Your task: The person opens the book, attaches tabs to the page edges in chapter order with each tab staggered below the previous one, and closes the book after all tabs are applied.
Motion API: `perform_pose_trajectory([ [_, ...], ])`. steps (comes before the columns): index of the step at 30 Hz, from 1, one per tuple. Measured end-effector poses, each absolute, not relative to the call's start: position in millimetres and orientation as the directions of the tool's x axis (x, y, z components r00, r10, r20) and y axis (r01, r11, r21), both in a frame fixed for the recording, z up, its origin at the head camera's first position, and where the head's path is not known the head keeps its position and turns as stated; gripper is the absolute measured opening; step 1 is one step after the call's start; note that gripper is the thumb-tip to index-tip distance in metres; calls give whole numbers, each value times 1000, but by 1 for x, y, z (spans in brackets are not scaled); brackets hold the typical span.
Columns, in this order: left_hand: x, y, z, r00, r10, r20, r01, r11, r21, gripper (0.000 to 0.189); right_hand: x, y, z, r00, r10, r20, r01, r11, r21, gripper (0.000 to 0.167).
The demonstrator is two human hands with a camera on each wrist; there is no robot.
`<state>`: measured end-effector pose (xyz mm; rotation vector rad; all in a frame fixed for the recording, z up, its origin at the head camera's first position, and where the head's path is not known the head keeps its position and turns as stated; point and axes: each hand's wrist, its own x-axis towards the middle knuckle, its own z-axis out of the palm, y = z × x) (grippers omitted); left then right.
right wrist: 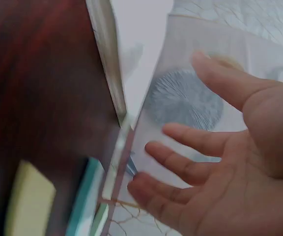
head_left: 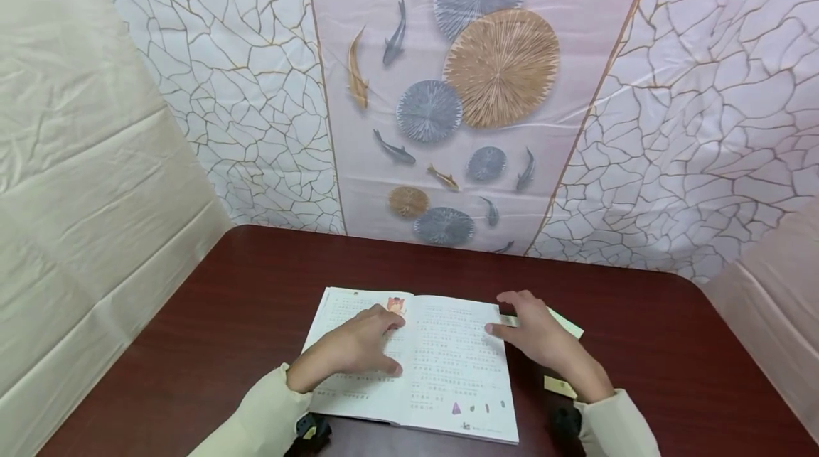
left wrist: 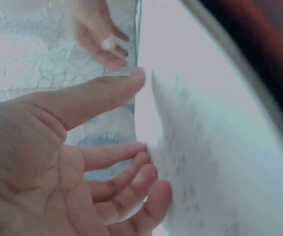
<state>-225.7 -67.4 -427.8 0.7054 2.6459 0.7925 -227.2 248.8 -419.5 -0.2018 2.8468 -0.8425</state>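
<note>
An open book (head_left: 457, 343) with printed text and small coloured pictures lies on the dark red table. Over its left page is my left hand (head_left: 358, 343), thumb and fingers spread apart; in the left wrist view its fingertips (left wrist: 158, 199) are right at the white page (left wrist: 220, 147). My right hand (head_left: 540, 332) hovers at the book's right edge with fingers parted and nothing in its grasp. Beside that hand are a small pale strip (head_left: 510, 320), a light green piece (head_left: 566, 322) and a small yellow piece (head_left: 559, 386).
In the right wrist view a yellow block (right wrist: 28, 201) and a teal-edged piece (right wrist: 85, 196) sit on the table (right wrist: 38, 88) alongside the book. A patterned cloth (head_left: 448, 158) hangs behind the table, and a plain pale cloth (head_left: 83, 158) covers the left side.
</note>
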Motion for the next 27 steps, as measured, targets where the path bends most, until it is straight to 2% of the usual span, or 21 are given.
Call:
perform_pose_trajectory([
  [4,-228,-72,-424,-827,542,-146,372,724,582,70,-227,239,-426,-967,-195,-163,-108,896,-432,91],
  [8,-228,-74,-424,-819,555,-148,370,707,603,70,-226,235,-430,-965,-199,-173,-128,927,-353,101],
  [15,-230,-73,-426,-816,560,-143,378,705,600,71,-222,235,-431,-969,-181,-170,-118,938,-326,97],
  [27,-229,-73,-432,-836,527,-157,351,731,585,73,-227,234,-433,-971,-198,-136,-137,921,-363,88],
])
